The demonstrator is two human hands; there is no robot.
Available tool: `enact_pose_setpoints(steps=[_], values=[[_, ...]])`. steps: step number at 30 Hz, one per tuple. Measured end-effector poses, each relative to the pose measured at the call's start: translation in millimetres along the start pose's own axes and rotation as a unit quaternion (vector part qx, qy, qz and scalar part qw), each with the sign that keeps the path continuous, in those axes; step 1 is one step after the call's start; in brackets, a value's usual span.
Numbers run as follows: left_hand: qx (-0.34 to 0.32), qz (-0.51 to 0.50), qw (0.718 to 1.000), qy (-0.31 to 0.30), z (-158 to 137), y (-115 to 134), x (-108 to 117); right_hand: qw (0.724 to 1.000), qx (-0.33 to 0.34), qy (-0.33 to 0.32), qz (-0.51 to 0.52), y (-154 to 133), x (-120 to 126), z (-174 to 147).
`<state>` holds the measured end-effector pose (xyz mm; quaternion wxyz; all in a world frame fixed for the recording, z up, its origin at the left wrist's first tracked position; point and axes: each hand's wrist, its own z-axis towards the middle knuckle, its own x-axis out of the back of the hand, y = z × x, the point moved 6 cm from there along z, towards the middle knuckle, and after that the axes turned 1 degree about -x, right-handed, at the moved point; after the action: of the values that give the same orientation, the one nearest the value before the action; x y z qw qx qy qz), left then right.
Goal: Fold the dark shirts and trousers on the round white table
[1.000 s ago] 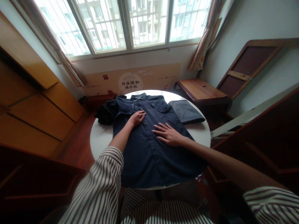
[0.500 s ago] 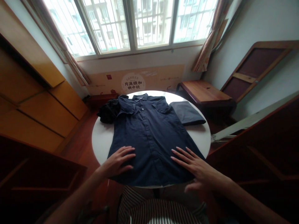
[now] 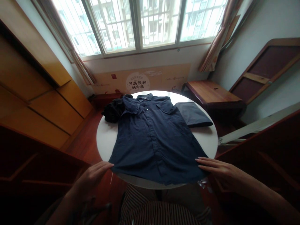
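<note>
A dark navy button-up shirt (image 3: 152,137) lies front up on a round white table (image 3: 105,137), its collar at the far edge and its hem toward me. My left hand (image 3: 97,172) pinches the left corner of the hem, fingers pressed together. At the opposite corner, my right hand (image 3: 217,168) has its fingers over the cloth and the thumb hidden beneath, closed on the edge. Both short sleeves lie folded inward near the shoulders.
Black bunched cloth (image 3: 112,111) sits at the table's left, partly against the shirt. A folded grey cloth (image 3: 193,114) lies on the right. Beyond are a low wooden table (image 3: 213,91) and a window wall. Dark wooden chairs or panels flank me.
Both hands have moved outward from lying spread on the shirt's lower front to its hem corners, where they now grip the cloth. The view has turned slightly left.
</note>
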<state>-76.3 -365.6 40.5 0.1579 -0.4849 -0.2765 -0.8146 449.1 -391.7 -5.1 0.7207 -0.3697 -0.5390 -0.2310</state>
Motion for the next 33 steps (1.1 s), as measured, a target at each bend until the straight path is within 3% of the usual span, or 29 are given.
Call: enact_pose_setpoints(steps=[5, 7, 9, 11, 16, 20, 23, 27, 33], values=[[0.07, -0.069, 0.992, -0.076, 20, -10, -6, 0.996, -0.052, -0.026, 0.072, 0, 22, 7], [0.097, -0.074, 0.991, -0.055, 38, -24, -4, 0.992, -0.082, -0.012, 0.098, 4, 37, 28], [0.125, -0.064, 0.99, 0.007, 66, -47, 4, 0.986, -0.096, 0.028, 0.135, 16, 56, 63], [0.157, -0.053, 0.984, 0.067, 107, -77, 13, 0.978, -0.095, 0.06, 0.174, 38, 73, 110], [0.239, -0.055, 0.954, 0.171, 231, -169, 35, 0.959, -0.186, 0.129, 0.168, 129, 102, 237], [0.375, 0.0, 0.911, 0.175, 298, -249, 35, 0.897, -0.323, 0.186, 0.237, 195, 101, 307], [0.443, -0.013, 0.88, 0.172, 316, -298, 23, 0.853, -0.385, 0.201, 0.288, 226, 86, 335], [0.484, -0.045, 0.856, 0.176, 321, -344, 7, 0.833, -0.416, 0.187, 0.312, 256, 67, 355], [0.504, -0.092, 0.829, 0.223, 320, -375, -3, 0.828, -0.407, 0.172, 0.346, 277, 58, 375]])
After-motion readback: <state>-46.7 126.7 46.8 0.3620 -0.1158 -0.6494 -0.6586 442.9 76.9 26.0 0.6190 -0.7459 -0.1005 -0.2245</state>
